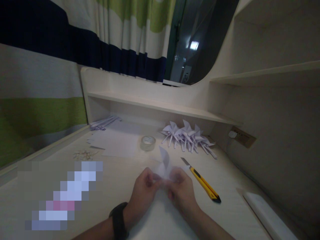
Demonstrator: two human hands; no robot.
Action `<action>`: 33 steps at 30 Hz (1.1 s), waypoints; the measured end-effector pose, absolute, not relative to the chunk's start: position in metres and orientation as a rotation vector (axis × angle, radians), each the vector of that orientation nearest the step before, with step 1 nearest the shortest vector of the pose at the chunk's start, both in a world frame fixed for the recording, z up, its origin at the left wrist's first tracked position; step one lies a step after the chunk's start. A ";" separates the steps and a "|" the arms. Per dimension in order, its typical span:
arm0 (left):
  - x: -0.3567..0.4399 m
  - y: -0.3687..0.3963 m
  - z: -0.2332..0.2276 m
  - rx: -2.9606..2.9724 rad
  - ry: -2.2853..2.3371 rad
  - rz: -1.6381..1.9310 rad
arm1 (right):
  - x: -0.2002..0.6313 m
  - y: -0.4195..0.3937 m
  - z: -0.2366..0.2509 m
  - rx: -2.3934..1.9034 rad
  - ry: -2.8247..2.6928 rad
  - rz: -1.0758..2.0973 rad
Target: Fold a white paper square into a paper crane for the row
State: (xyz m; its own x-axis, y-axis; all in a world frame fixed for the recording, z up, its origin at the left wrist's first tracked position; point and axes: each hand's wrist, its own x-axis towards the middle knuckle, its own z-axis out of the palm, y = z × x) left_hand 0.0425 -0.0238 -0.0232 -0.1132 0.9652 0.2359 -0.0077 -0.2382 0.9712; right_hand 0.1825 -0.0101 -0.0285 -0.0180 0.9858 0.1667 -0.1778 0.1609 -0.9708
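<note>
No lettering can be read: faint marks inside the clear tape roll (pixel 147 146), toward the back edge of the desk (pixel 112 171), are too small to make out.

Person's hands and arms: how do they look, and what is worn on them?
The left hand and right hand have no gloves, and no sleeves show. A wide black band wraps the left wrist; I cannot tell whether it is a watch. The right wrist is bare.

Left grip (pixel 145 189) and right grip (pixel 184 190) on folded paper (pixel 164 158), yellow cutter (pixel 204 184), tape (pixel 147 147), pinwheels (pixel 186 134)
</note>
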 end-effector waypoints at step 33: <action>0.031 -0.020 -0.016 1.402 1.177 1.466 | 0.203 -0.016 -0.004 -0.942 -2.131 -0.236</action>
